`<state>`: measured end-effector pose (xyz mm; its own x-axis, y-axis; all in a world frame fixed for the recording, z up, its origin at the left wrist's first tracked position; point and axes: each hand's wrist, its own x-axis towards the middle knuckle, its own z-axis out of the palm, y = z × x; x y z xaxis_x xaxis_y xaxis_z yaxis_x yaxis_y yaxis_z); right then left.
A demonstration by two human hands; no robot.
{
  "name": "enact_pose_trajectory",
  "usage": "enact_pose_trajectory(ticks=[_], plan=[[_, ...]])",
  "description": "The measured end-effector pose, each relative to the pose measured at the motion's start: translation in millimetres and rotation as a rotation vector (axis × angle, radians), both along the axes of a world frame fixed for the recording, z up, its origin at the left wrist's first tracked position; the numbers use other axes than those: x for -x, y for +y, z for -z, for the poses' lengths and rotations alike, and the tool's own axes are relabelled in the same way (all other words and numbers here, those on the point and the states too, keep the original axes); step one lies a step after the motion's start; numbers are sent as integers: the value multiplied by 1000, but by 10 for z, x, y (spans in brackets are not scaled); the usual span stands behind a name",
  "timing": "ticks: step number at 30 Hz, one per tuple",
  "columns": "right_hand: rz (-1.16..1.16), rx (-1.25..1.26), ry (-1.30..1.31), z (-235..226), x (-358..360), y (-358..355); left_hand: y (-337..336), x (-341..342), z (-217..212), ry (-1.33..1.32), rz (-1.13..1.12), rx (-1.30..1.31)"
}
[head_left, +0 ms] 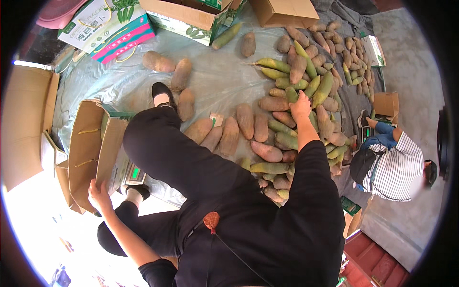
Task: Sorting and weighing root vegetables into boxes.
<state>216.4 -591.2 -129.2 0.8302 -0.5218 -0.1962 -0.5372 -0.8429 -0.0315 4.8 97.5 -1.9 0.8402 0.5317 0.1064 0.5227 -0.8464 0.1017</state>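
Left hand [99, 196]: we hold an open brown cardboard box [111, 150] by its edge.
Right hand [300, 108]: we grasp an elongated green vegetable [291, 93].

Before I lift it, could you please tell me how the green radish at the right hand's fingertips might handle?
The green radish at the right hand will probably feel firm, given its thick, plump body. Its rounded side suggests it could roll, though neighbouring radishes crowd it and may check that.
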Motion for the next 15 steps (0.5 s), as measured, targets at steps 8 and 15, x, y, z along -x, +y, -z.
enact_pose_trajectory(ticks=[8, 15], plan=[[-62, -7, 314, 68, -228, 188, 144, 126, 99, -23, 18, 12], [-300, 216, 511, 556, 230, 455, 13, 18, 74, -48, 9, 42]])
